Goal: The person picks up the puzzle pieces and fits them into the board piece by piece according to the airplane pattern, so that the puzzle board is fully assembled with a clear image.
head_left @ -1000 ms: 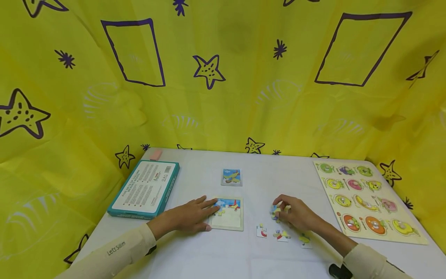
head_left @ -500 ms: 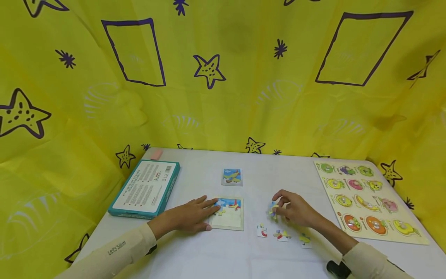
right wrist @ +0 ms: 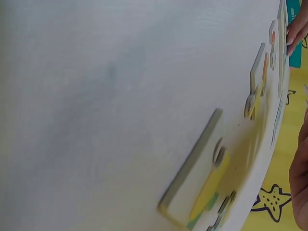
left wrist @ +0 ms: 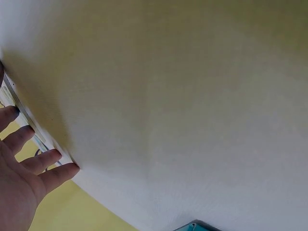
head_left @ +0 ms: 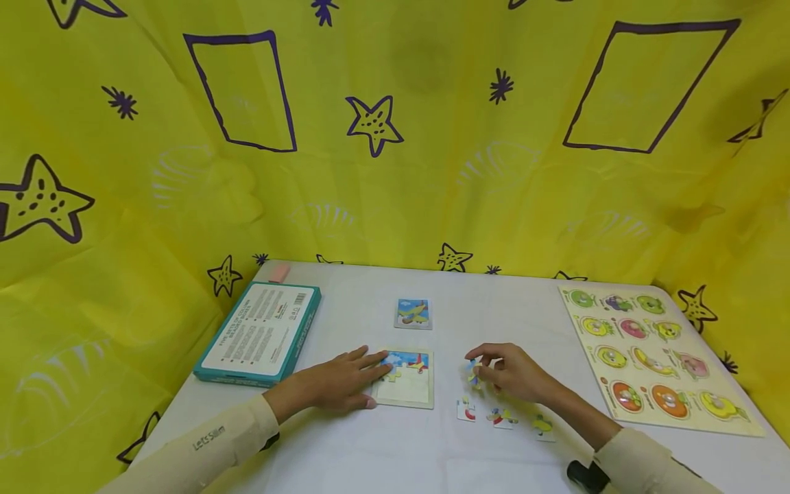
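Observation:
My left hand (head_left: 347, 379) lies flat with spread fingers over the left side of a small puzzle frame (head_left: 402, 403). Joined pieces with blue sky and a red plane part fill the frame's upper portion. To the frame's right, my right hand (head_left: 515, 374) pinches a blue and yellow puzzle piece (head_left: 474, 372) between thumb and fingers, above the table. Three loose jigsaw pieces lie below that hand: one with a red curve (head_left: 466, 409), a multicoloured one (head_left: 502, 418) and a yellow one (head_left: 543, 427). In the left wrist view the left fingertips (left wrist: 57, 155) reach the frame's edge.
Behind the frame lies a small airplane picture puzzle (head_left: 413, 313). A teal box (head_left: 259, 334) sits at the left, with a pink block (head_left: 279, 273) behind it. A fruit and vegetable board (head_left: 657, 360) covers the right side. Yellow curtain surrounds the table.
My right hand has moved left toward the puzzle frame, carrying the pinched piece and turning it. My left hand stays on the frame.

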A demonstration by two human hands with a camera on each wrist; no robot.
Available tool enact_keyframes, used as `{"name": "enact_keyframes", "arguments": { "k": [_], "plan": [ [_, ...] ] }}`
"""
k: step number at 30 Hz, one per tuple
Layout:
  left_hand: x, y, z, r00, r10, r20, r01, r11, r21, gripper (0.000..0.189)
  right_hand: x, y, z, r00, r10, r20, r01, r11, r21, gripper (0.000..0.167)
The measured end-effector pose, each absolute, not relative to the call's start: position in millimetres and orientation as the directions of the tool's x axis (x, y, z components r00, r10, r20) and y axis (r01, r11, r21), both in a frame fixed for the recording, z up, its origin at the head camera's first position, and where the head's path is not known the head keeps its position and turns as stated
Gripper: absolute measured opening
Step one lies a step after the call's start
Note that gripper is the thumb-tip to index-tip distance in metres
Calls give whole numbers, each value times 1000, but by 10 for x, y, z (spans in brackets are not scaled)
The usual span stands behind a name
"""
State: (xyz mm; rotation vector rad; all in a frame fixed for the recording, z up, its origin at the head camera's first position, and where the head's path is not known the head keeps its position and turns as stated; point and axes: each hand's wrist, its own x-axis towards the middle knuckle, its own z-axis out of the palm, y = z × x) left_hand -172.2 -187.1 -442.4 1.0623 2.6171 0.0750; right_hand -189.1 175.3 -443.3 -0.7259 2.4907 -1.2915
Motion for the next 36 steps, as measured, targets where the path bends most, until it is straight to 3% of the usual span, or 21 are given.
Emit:
{"name": "enact_keyframes", "arguments": {
  "k": [16, 36],
  "plan": [
    [-1716, -1865, -4434, -676, 690, -259, 675, 721, 158, 68, -1925, 1572, -4436, -820, -567, -73, -228, 441, -868, 41],
    [-1744, -1877, -4464, -683, 678, -271, 670, 730, 136, 69, -2025, 1146, -4492, -742, -665, -78, -236, 369, -899, 40]
  ]
}}
